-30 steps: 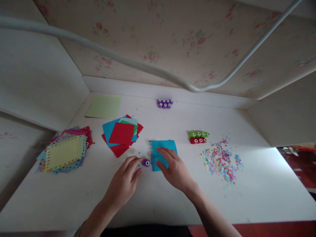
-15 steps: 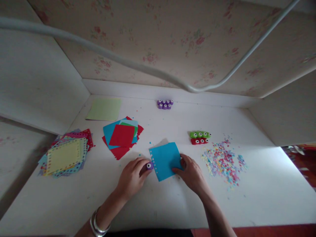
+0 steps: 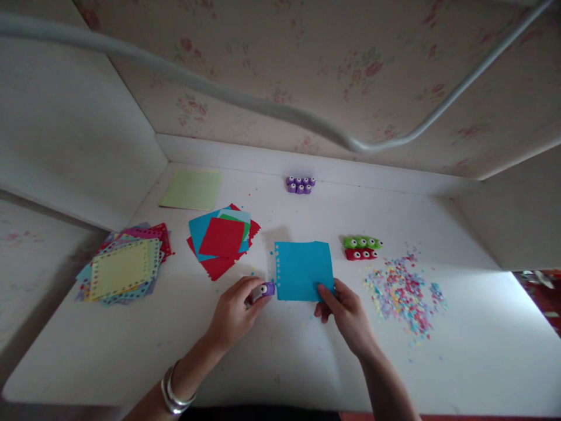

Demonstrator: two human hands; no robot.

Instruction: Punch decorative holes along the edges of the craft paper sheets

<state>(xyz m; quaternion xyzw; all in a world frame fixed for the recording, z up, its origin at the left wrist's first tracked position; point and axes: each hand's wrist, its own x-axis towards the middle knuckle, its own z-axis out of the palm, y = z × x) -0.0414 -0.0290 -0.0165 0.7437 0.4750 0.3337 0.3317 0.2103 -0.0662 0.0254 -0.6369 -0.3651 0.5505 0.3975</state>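
In my left hand is a small purple craft punch with a white and dark button on top. My right hand pinches the lower right corner of a blue sheet of paper, thumb on top and fingers beneath. A row of small punched holes runs down the sheet's left edge. The punch sits just beside the lower end of that edge; a narrow gap seems to part them. Beyond the left hand lies a loose pile of red, blue and green sheets.
At the left is a stack of hole-edged sheets, with pale green paper behind it. Purple punches stand at the back; green punches and red punches stand right of centre. Colourful paper bits lie scattered at the right.
The blue sheet has turned so its holed edge stands nearly straight, and it has come away from the punch. My right thumb now lies over its corner. The left hand still holds the punch.
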